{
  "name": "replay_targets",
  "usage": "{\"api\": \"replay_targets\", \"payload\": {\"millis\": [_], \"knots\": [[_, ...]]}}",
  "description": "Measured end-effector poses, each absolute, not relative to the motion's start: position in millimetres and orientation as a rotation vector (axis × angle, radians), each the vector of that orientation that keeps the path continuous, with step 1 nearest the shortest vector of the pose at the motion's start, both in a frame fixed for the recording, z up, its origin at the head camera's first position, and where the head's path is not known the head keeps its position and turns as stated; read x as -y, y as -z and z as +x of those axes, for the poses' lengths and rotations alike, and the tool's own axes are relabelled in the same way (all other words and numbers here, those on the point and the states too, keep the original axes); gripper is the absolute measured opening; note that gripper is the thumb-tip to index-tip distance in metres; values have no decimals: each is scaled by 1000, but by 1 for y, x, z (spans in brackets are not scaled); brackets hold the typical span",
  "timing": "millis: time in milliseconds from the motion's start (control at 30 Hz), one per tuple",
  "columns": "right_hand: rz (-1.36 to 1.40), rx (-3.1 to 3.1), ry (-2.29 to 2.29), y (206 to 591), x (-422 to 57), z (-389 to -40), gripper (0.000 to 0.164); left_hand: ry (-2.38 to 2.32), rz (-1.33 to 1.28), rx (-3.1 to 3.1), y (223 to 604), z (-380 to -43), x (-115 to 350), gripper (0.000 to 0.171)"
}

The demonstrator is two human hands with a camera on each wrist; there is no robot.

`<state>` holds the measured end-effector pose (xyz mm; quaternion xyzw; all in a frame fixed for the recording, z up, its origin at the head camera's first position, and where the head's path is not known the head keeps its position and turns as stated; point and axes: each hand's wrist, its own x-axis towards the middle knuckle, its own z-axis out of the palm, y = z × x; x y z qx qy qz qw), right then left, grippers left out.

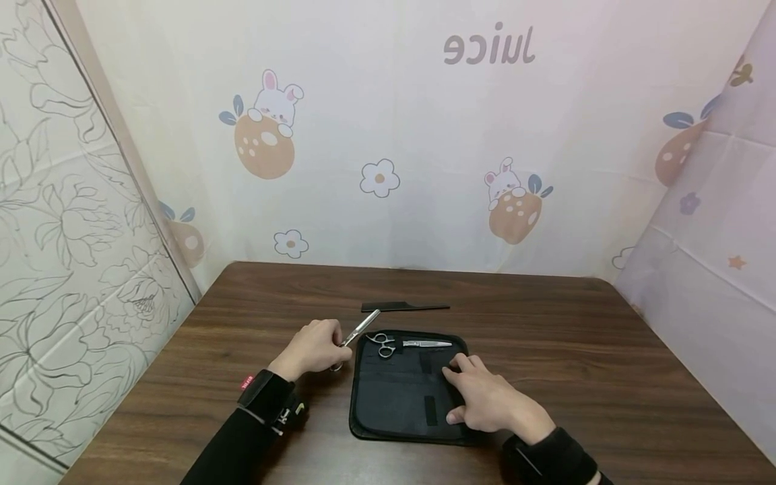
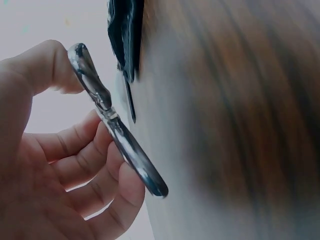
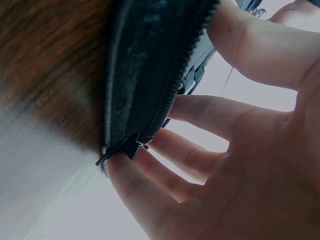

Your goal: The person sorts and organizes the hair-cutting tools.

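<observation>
My left hand (image 1: 312, 348) pinches a pair of silver scissors (image 1: 364, 326) by the handles, blades pointing up and away beside the case. In the left wrist view the scissor handles (image 2: 137, 156) lie between thumb and fingers. A black zip case (image 1: 394, 404) lies flat on the table; a second pair of silver scissors (image 1: 424, 343) sits near its far edge under a dark strap. My right hand (image 1: 490, 399) rests at the case's right side, fingers spread and fairly straight. In the right wrist view the fingertips touch the case's zippered edge (image 3: 145, 75) near a zipper pull (image 3: 117, 149).
A black comb (image 1: 403, 306) with a thin tail lies on the brown wooden table (image 1: 545, 323) just beyond the case. Patterned curtains (image 1: 388, 121) hang behind the table and on the right; a flower-patterned panel (image 1: 79, 236) stands at the left.
</observation>
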<state>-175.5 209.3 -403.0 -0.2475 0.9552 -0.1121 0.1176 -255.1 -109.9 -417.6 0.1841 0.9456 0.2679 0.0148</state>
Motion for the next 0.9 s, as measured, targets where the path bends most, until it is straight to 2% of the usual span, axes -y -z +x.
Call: {"api": "replay_targets", "payload": {"millis": [900], "knots": [[-713,-2815,281,403,-207,-174,70,-1108,651,-2821,414,-247,57,18]]}}
